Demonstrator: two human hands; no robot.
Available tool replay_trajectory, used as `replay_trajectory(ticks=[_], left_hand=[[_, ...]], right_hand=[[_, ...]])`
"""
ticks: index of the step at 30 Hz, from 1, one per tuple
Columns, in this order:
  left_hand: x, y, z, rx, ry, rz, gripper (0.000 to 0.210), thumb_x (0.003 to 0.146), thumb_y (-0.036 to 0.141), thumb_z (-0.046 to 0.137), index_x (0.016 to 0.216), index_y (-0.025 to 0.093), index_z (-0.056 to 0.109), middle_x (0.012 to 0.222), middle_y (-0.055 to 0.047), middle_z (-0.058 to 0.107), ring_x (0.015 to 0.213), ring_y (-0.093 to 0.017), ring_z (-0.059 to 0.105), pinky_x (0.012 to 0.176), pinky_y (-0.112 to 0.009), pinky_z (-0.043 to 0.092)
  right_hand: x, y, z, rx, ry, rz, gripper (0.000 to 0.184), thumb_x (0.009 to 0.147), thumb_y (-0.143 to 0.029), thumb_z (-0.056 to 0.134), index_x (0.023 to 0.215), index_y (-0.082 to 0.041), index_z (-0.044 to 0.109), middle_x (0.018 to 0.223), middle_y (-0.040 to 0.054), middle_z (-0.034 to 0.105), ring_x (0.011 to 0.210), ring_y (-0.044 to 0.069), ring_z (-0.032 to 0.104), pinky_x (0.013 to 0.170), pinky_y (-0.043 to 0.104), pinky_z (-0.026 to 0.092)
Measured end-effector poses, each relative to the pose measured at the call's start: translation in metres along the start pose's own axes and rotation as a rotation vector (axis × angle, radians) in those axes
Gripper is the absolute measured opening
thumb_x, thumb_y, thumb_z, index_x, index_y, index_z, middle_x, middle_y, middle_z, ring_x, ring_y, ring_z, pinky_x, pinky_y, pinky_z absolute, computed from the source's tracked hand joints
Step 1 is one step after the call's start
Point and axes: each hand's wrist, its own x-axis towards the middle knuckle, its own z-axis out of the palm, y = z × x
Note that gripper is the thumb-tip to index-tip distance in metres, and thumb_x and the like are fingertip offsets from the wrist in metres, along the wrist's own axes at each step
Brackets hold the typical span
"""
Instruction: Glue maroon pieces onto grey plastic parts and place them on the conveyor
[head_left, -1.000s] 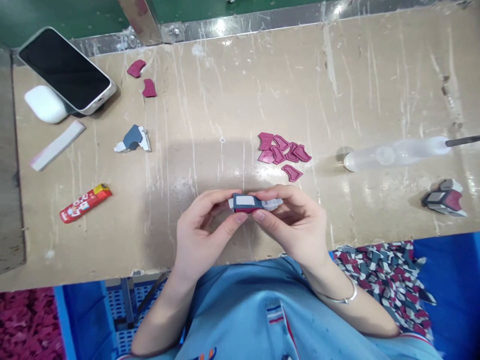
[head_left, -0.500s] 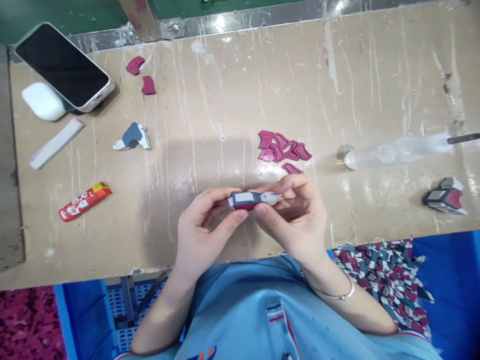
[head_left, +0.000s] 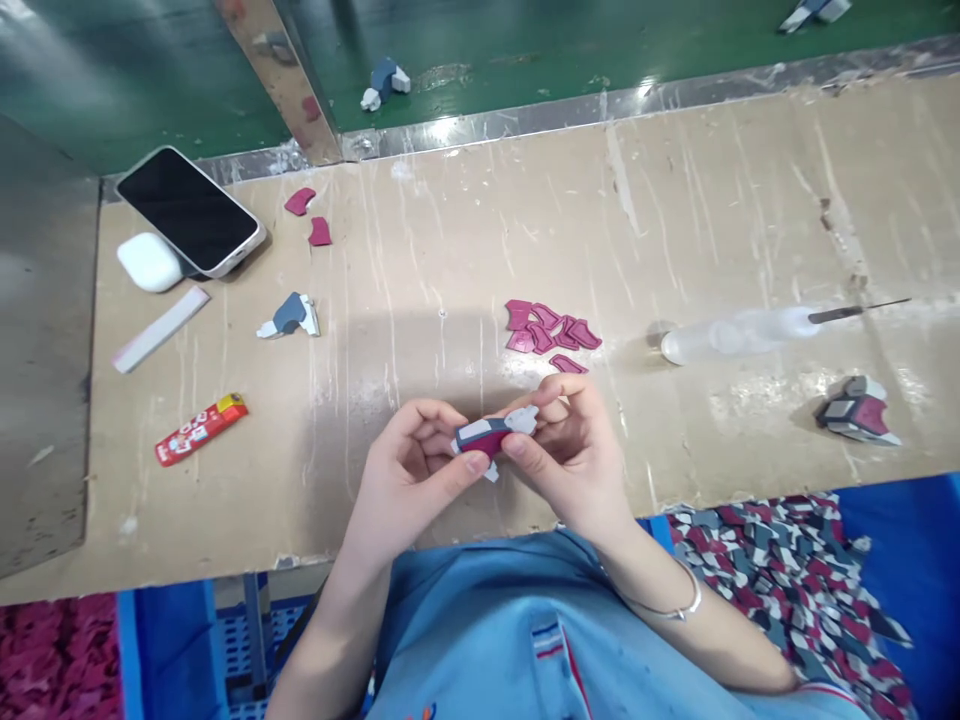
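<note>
Above the front of the table, both hands hold one small plastic part [head_left: 484, 438] made of blue-grey, white and maroon pieces. My left hand [head_left: 409, 480] pinches its left end between thumb and fingers. My right hand [head_left: 574, 455] grips the right end, where a pale tip sticks out beside the thumb. Just beyond the fingers lie several loose maroon plastic pieces [head_left: 544, 328]. A similar blue-grey and white part [head_left: 290, 315] rests on the table to the left, and another assembled part [head_left: 859, 410] sits at the right.
A clear bottle with a thin needle tip [head_left: 742, 333] lies at the right. On the left are a phone [head_left: 191, 210], a white case [head_left: 148, 262], a pale strip [head_left: 161, 330] and a red packet [head_left: 201, 430]. A green belt surface [head_left: 510, 60] runs behind; a blue bin [head_left: 919, 560] holds many parts below.
The held part has been tilted, so more of its maroon side shows and its right end points up. The view has shifted, showing more of the green surface with parts on it.
</note>
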Motion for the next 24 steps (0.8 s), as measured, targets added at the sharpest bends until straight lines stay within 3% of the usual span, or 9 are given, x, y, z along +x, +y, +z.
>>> replay_trajectory(ticks=[5,11,15,19,24], left_hand=[[-0.003,0.006,0.003,-0.031,-0.048,-0.114,0.041,0.078,0.038,0.1,0.091,0.02,0.065,0.081,-0.002,0.078,0.072,-0.015,0.076,0.066,-0.021,0.063],[-0.008,0.0,0.002,-0.051,-0.106,-0.135,0.045,0.082,0.052,0.095,0.093,0.02,0.064,0.079,-0.002,0.075,0.068,-0.015,0.074,0.064,-0.023,0.064],[-0.009,-0.006,-0.001,-0.052,-0.131,-0.091,0.037,0.09,0.049,0.089,0.095,0.021,0.064,0.075,0.001,0.07,0.064,-0.013,0.07,0.063,-0.021,0.062],[-0.005,-0.001,0.001,-0.071,-0.219,-0.166,0.045,0.087,0.055,0.09,0.094,0.024,0.057,0.07,0.004,0.064,0.06,-0.012,0.067,0.058,-0.021,0.06],[0.001,0.003,0.007,-0.164,-0.326,-0.211,0.052,0.087,0.048,0.092,0.088,0.025,0.046,0.071,0.006,0.06,0.059,-0.01,0.062,0.059,-0.02,0.057]], right_hand=[[-0.001,-0.009,-0.001,-0.038,0.005,0.006,0.039,0.099,-0.053,0.08,0.11,-0.031,0.05,0.081,-0.0049,0.07,0.062,0.013,0.066,0.057,0.025,0.055],[0.001,-0.012,-0.001,-0.014,0.011,0.063,0.05,0.093,-0.06,0.084,0.1,-0.03,0.044,0.071,-0.009,0.059,0.054,0.011,0.055,0.051,0.023,0.047],[0.001,-0.011,-0.004,-0.005,-0.037,0.125,0.05,0.092,-0.061,0.083,0.104,-0.029,0.046,0.069,-0.0106,0.056,0.054,0.01,0.052,0.051,0.021,0.044],[0.001,-0.012,-0.007,-0.058,-0.094,0.12,0.046,0.095,-0.063,0.078,0.105,-0.028,0.051,0.067,-0.0104,0.056,0.051,0.01,0.05,0.048,0.022,0.04],[0.004,-0.016,-0.008,-0.105,-0.091,0.082,0.044,0.094,-0.06,0.082,0.1,-0.027,0.054,0.065,-0.0096,0.056,0.05,0.01,0.051,0.048,0.022,0.042]])
